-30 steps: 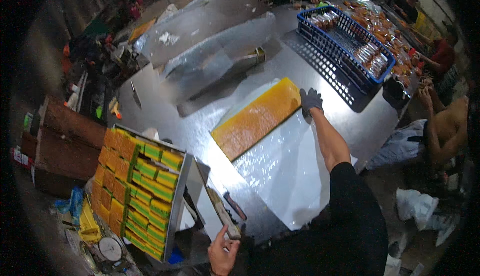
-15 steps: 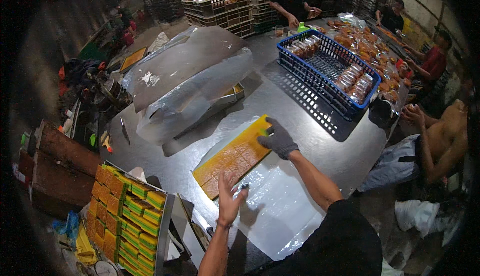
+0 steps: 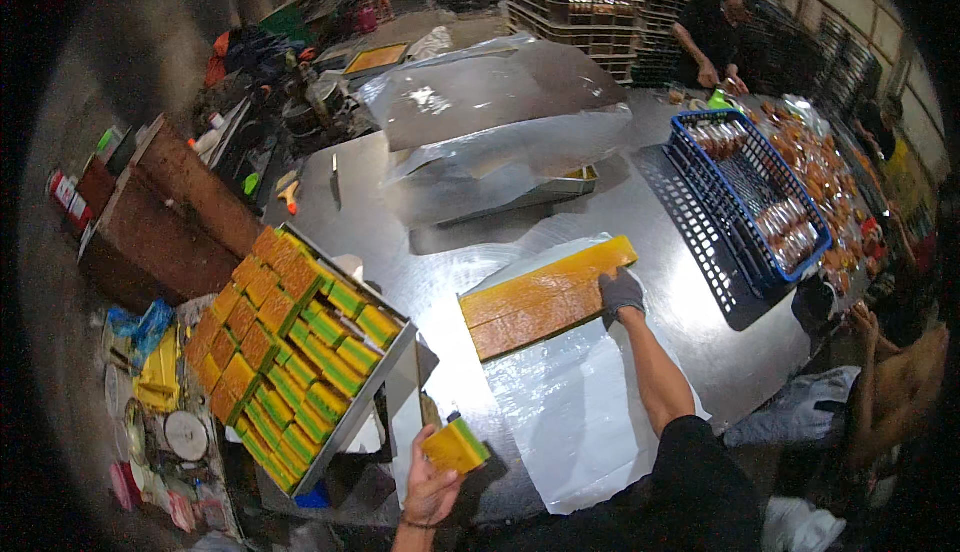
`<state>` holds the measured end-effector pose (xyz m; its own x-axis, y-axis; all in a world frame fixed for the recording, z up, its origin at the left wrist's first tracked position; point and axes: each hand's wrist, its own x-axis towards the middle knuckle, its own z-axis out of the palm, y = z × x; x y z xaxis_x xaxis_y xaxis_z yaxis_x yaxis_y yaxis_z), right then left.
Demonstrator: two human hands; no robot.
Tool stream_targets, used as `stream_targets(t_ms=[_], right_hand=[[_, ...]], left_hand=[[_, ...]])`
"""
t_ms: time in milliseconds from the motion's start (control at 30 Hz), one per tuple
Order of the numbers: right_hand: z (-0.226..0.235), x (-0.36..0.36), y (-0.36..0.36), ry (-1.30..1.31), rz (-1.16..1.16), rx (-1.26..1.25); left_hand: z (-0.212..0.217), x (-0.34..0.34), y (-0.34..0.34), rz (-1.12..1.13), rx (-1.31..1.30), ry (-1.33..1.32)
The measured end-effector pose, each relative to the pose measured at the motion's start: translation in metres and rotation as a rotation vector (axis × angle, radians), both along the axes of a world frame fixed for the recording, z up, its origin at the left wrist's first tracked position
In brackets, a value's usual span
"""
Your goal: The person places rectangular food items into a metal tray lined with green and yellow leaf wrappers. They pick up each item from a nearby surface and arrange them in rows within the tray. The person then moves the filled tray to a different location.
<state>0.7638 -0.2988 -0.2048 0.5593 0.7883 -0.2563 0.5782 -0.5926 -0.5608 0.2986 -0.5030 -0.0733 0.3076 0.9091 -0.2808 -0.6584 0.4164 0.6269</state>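
Observation:
A small block of yellow-and-green layered cake point(image 3: 456, 448) is held in the bare fingers of my left hand point(image 3: 430, 490), close to the near table edge. A small dark thing shows just above the block; I cannot make out what it is. My right hand point(image 3: 622, 293), in a dark grey glove, rests its fingers apart on the near right end of a long cake slab point(image 3: 540, 297). Cut lines cross the slab's brown, shiny top. Beneath and in front of it spreads a translucent plastic sheet point(image 3: 565, 442). To the left, a tilted metal tray point(image 3: 372, 394) carries several rows of cut layered cake point(image 3: 300, 352).
Sheet-covered trays point(image 3: 500, 102) stand behind the slab. A blue plastic basket point(image 3: 745, 227) with wrapped packs sits right, beside a heap of packed goods point(image 3: 810, 167). A knife point(image 3: 336, 177) and an orange-handled brush point(image 3: 289, 195) lie far left. Other people work along the right side.
My left hand has moved down and away from the slab and now holds a cake block. My right hand stays at the slab's right end. The view has swung left.

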Motion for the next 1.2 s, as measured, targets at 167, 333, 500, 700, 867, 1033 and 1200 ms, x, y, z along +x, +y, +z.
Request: stream_targets(t_ms=[167,333,500,700,867,1033,1200], right_hand=[[-0.001,0.017,0.001,-0.288,0.027,0.484],[0.104,-0.074,-0.014,0.583,0.056,0.647],[0.192,-0.278,-0.034,0.630,0.444,0.467],[0.199,-0.520,-0.019,0.694,0.790,0.358],[0.177,-0.612,0.000,0.618,0.829,0.308],[0.166,-0.630,0.004,0.620,0.830,0.209],[0.173,-0.633,0.003,0.328,0.899,0.265]], left_hand=[[0.036,-0.082,-0.037,0.193,0.178,0.190],[0.048,-0.181,-0.051,0.534,0.253,0.465],[0.053,-0.283,-0.008,0.659,0.302,0.811],[0.026,-0.331,0.058,0.533,0.348,1.179],[0.013,-0.352,0.068,0.468,0.386,1.415],[0.012,-0.363,0.051,0.556,0.527,1.756],[0.013,-0.362,0.052,0.533,0.386,1.626]])
